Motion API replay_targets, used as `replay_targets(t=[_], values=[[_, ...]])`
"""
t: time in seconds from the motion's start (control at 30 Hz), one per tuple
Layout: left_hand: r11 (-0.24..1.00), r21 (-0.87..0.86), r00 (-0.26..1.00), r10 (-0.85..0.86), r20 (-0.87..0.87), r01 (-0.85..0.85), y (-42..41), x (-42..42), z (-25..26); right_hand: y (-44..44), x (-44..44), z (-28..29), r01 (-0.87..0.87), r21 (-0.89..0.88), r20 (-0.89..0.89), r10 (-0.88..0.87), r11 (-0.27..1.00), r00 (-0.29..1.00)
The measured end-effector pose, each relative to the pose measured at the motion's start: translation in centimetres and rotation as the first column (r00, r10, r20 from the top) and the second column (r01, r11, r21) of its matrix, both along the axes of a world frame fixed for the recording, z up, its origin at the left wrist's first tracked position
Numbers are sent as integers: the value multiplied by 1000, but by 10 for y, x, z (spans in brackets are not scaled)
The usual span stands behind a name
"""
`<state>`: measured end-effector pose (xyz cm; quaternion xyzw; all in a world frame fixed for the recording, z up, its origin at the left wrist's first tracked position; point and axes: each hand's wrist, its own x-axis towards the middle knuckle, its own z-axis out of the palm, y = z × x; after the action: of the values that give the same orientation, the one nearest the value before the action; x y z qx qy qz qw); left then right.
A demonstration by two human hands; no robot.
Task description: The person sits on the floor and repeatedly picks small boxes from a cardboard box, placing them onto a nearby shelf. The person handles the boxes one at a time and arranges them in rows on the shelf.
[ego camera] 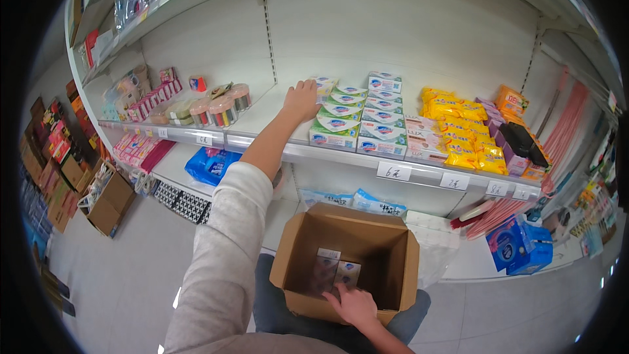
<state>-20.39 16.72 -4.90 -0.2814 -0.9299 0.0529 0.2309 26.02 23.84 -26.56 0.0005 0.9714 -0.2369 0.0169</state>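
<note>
My left hand (301, 101) reaches onto the shelf and rests at the left side of a boxed soap (326, 87), behind the rows; its fingertips are partly hidden, so its grip is unclear. Rows of green-and-white soap boxes (334, 125) and blue-and-white soap boxes (383, 131) stand beside it. An open cardboard box (410, 270) sits on my lap. My right hand (355, 303) reaches over its near edge, thumb and forefinger apart, close to a small soap box (348, 274) inside. Another soap carton (328, 254) lies left of that one.
Pink-and-white soap boxes (425, 140), yellow soap packs (462, 154) and a black phone-like object (523, 144) are on the shelf's right. Clear round tubs (222, 110) stand on the left. Price cards line the shelf's front edge (334, 155). Blue packages lie on the lower shelf.
</note>
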Motion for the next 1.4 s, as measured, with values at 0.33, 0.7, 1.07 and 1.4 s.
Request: replay_targets(t=[0.33, 0.7, 1.07, 1.4], values=[[999, 11, 985, 34, 170, -37, -13, -13, 9, 3, -1, 0, 13, 11, -29, -12, 1000, 1000], [989, 143, 965, -58, 255, 21, -55, -37, 8, 3, -1, -4, -18, -38, -87, 14, 999, 996], [852, 386, 832, -99, -546, 354, -136, 154, -17, 6, -4, 0, -14, -117, -13, 12, 993, 1000], [621, 580, 779, -626, -38, 527, -126, 339, -199, 36, -14, -14, 367, -918, 381, 79, 149, 921]])
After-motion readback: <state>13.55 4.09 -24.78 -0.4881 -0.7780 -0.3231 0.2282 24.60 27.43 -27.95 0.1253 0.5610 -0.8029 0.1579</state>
